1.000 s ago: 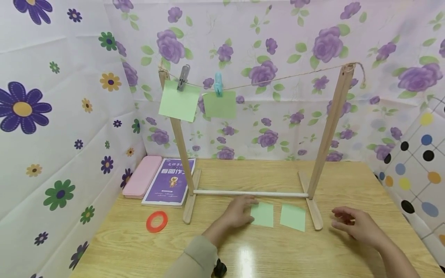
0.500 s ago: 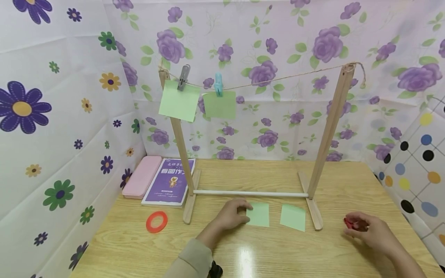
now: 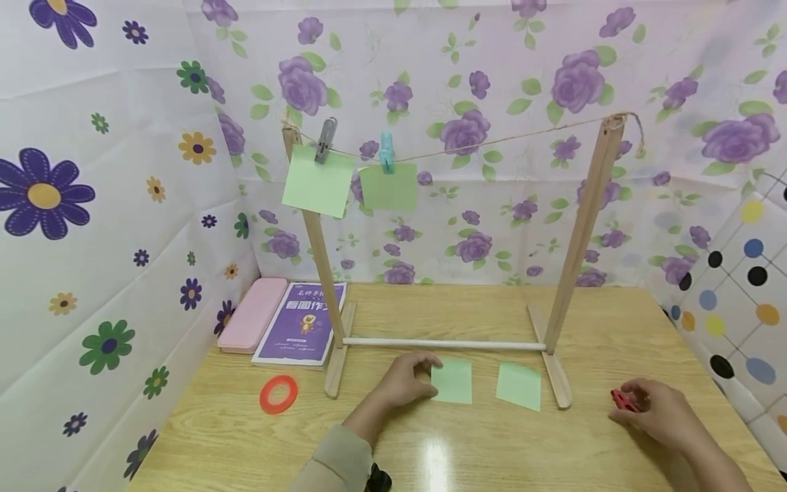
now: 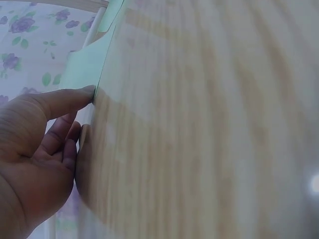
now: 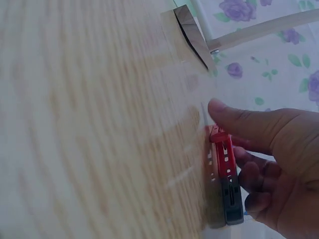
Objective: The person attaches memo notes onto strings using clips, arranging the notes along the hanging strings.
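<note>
My left hand (image 3: 402, 381) holds the left edge of a pale green sticky note (image 3: 453, 381) lying on the table; in the left wrist view the thumb tip sits at the note's edge. A second green note (image 3: 519, 385) lies to its right. My right hand (image 3: 660, 413) is curved loosely around a red clip (image 3: 624, 400) on the table. In the right wrist view the thumb extends past the clip's red end (image 5: 222, 149), and its other end is dark. Two more notes hang from a string, under a grey clip (image 3: 325, 140) and a blue clip (image 3: 387, 152).
A wooden stand (image 3: 587, 232) carries the string (image 3: 492, 142), with a white bar (image 3: 443, 343) low between its posts. A pink case (image 3: 253, 316), a purple book (image 3: 301, 324) and an orange-red ring (image 3: 279, 394) lie at the left.
The left hand and the note at its fingers have shifted left, away from the second note. The right hand has moved right, and the red clip has come into sight by its fingers.
</note>
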